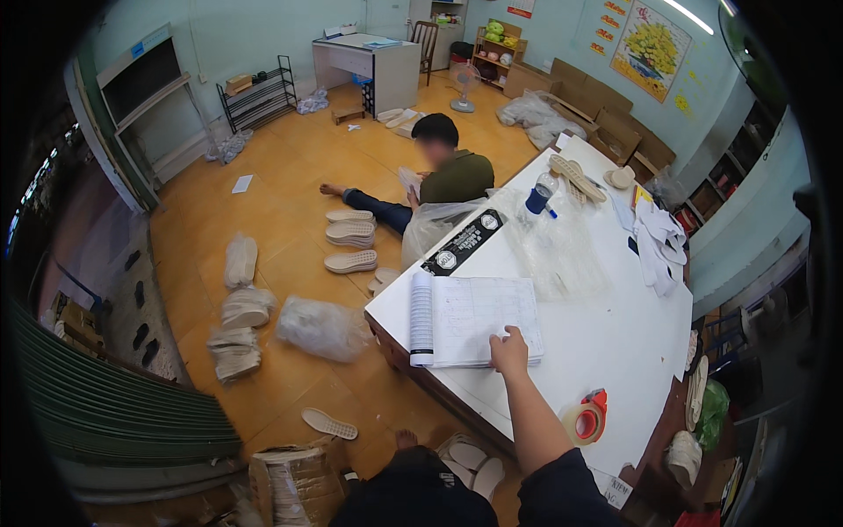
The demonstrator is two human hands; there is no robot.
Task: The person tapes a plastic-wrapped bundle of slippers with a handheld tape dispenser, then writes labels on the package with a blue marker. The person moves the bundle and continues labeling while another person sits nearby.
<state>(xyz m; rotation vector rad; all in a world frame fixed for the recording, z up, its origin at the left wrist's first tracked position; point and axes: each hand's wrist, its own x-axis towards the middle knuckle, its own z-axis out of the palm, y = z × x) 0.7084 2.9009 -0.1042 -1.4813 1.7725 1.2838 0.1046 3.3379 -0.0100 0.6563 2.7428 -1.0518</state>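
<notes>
My right hand (509,351) rests at the lower right part of an open notebook (479,312) with handwritten pages. Its index finger points forward on the paper, a little apart from the thumb, while the other fingers look curled. Nothing shows in its grip. The notebook's turned-over pages form a roll (421,318) along its left side. It lies near the left edge of a white table (615,351). To the right of my forearm is a red tape dispenser (586,418) with a roll of tape. My left hand does not show.
A person (455,176) sits on the floor beyond the table, beside stacked shoe soles (351,230). Plastic-wrapped bundles (323,329) and a cardboard box (294,479) lie left of the table. A bottle (540,195), soles (577,178) and white cut pieces (659,241) occupy the table's far side.
</notes>
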